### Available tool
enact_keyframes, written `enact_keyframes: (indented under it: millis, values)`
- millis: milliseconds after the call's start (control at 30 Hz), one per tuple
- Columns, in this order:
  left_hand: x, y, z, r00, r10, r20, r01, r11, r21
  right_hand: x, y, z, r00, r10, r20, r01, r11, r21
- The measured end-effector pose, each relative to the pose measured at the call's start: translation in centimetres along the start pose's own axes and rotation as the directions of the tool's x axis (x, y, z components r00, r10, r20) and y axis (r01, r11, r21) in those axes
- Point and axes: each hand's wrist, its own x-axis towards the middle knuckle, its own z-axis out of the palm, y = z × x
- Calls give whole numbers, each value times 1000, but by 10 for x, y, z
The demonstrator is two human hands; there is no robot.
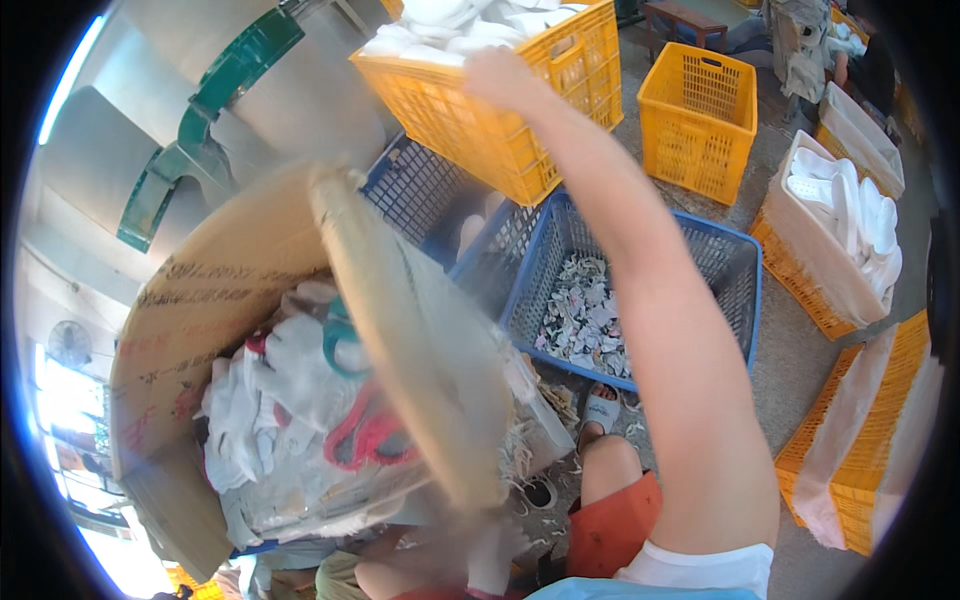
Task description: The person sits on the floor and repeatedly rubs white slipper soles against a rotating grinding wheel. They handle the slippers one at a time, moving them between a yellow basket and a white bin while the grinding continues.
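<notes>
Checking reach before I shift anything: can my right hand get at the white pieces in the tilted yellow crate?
Probably yes: the right hand already rests on the yellow crate rim, beside the white pieces, with nothing between them.

The crate point(520, 110) under the right hand point(505, 75) is yellow-orange with an open lattice wall and holds white pieces point(450, 25). A second lattice crate point(697, 115) is the same yellow-orange. The basket point(735, 270) is blue mesh and holds pale grey and white scraps point(585, 315). The cardboard box point(215, 290) is tan with dark print. Inside it lie white cloth point(280, 385), one teal scissor handle point(340, 345) and one red scissor handle point(365, 435). The shorts point(610, 525) are orange.
</notes>
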Motion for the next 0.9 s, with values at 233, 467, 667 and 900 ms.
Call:
enact_keyframes:
  millis: [233, 467, 667, 900]
  values:
    - [29, 29, 117, 844, 243, 478, -387, 893, 231, -90, -23, -107, 996, 62, 71, -59, 997, -49]
    - [41, 53, 296, 529, 222, 819, -104, 975, -197, -234, -141, -196, 958, 285, -17, -285, 958, -24]
    - [31, 48, 320, 532, 314, 787, -337, 930, -144, -313, -39, -323, 572, 784, -240, -596, 598, 536]
    - [-11, 20, 334, 648, 524, 553, -578, 811, -91, -401, 167, -292, 537, 727, 427, -793, 608, -37]
